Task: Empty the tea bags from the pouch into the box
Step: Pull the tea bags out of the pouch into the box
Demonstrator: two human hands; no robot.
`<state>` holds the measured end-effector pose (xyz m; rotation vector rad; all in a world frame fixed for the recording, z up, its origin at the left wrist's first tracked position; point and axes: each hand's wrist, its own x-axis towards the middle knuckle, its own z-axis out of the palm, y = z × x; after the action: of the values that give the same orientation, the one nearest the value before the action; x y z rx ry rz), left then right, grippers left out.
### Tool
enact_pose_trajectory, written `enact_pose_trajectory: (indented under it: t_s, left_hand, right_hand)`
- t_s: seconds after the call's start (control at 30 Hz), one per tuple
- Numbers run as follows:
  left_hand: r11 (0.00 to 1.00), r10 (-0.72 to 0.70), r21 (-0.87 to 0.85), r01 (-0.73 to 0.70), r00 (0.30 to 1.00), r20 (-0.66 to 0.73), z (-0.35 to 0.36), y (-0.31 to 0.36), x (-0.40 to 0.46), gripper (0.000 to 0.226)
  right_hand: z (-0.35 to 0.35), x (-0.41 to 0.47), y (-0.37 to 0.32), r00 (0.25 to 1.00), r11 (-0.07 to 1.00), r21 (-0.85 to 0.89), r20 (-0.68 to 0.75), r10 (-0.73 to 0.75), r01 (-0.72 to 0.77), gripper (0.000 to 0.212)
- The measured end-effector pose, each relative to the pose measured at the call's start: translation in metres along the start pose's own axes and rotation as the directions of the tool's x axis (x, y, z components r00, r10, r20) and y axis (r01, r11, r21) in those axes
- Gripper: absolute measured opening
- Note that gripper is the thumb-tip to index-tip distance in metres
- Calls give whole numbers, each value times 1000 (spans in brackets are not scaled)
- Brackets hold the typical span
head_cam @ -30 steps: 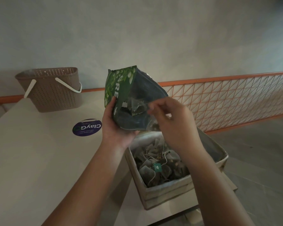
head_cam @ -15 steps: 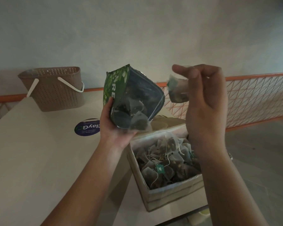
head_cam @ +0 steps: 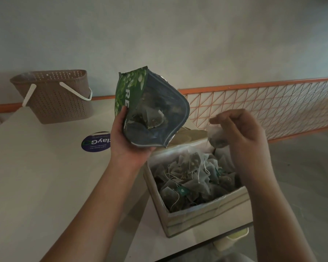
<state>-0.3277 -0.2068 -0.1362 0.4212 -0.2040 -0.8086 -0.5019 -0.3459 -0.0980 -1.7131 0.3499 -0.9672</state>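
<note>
basket (head_cam: 53, 97), sticker (head_cam: 96, 141), railing (head_cam: 263, 108) behind box (head_cam: 206, 214)

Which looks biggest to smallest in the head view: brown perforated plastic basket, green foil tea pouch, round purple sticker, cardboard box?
1. Cardboard box, though it sits nearest the camera.
2-3. Green foil tea pouch and brown perforated plastic basket: look alike; the pouch is held closer, so unranked.
4. Round purple sticker.

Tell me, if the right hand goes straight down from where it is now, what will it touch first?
Most likely the heap of pyramid tea bags in the open cardboard box. The right hand, pinching one mesh tea bag, seems to hang above the box's far right corner, though depth is unclear.
</note>
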Motion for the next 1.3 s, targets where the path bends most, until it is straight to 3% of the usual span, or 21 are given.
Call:
enact_pose_trajectory:
  t_s: [0.07, 0.17, 0.27, 0.33, 0.4, 0.5, 0.53, 0.6, 0.67, 0.73, 0.8, 0.87, 0.9, 0.97, 1.17, 1.3]
  left_hand:
    - [1000, -13, -12, 13, 1000, 24, -2, -2, -1, 57]
    - [1000, -10, -8, 10, 999, 38, -6, -3, -3, 57]
    - [1000, -6, -29, 7, 999, 32, -7, -6, -6, 51]
    - [1000, 0, -29, 1, 1000, 13, -6, -9, -9, 50]
    - [1000, 16, -23, -16, 1000, 6, -6, -11, -10, 50]
    - [999, 41, 2, -41, 999, 8, -7, -12, -10, 53]
    - [999, 42, 4, -42, 999, 10, -7, -12, -10, 52]
    - [1000, 29, -2, -29, 999, 18, -6, -13, -12, 49]
    - [1000, 19, 11, -19, 1000, 13, -3, -14, -15, 54]
    - [999, 26, 20, -26, 1000, -8, -3, -15, -15, 54]
    - [999, 34, 20, -34, 999, -17, -4, -14, -15, 50]
    - [1000, 29, -4, -29, 1000, -6, -6, -13, -13, 49]
    - [1000, 20, -13, -20, 1000, 5, -7, -13, -12, 50]
    - [1000, 5, -19, -4, 1000, 29, -9, -12, -11, 55]
    - [1000, 17, -13, -17, 999, 28, -9, -13, -11, 57]
    - [1000, 15, -27, -15, 1000, 6, -9, -13, -11, 55]
  right_hand:
    - [-9, 1, 13, 997, 976, -205, -5, 72, -71, 12]
    - [-14, -3, 30, 999, 761, -648, -29, 13, -29, 17]
    - [-9, -12, 31, 990, 790, -597, 61, -128, 139, 19]
    - [-6, -15, 28, 970, 826, -538, 239, -42, 168, 20]
    - [-3, -15, 30, 889, 788, -594, 434, 144, 163, 17]
    - [-1, -14, 35, 739, 640, -722, 578, 348, 264, 49]
    - [0, -14, 34, 707, 649, -703, 615, 349, 291, 57]
    - [0, -15, 30, 699, 776, -586, 655, 285, 232, 58]
    - [0, -16, 28, 802, 888, -444, 571, 176, 121, 38]
    - [-1, -12, 37, 897, 857, -494, 431, 98, 144, 17]
    - [-2, -9, 47, 881, 739, -653, 435, 184, 168, 16]
    - [-4, -10, 55, 772, 656, -728, 529, 352, 200, 24]
    - [-6, -12, 57, 719, 654, -725, 572, 394, 218, 30]
    - [-7, -11, 58, 695, 675, -699, 606, 386, 235, 37]
    - [-12, -1, 59, 840, 546, -825, 396, 371, 147, 19]
    - [-12, 1, 45, 941, 543, -838, 219, 259, 46, 33]
